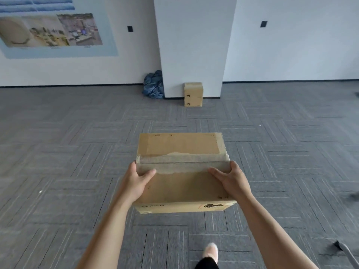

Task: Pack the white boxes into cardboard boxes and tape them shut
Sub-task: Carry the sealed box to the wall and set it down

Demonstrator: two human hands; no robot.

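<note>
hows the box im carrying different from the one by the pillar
The carried cardboard box is held between the left hand and right hand; the far cardboard box sits on the carpet by the pillar. The carried one lies flat, the far one stands tall. Both are brown.

Office interior. The floor is laid with grey striped carpet tiles (77, 152) set in alternating directions. The plain white painted walls (291, 55) have a dark skirting strip (77, 86), 2 small black wall plates (130, 28) and 1 large pale-blue printed poster (52, 30) bearing photographs. A closed brown cardboard box (193, 95) and a crumpled blue cloth (153, 85) lie at the base of 1 white square column (194, 45).
</note>
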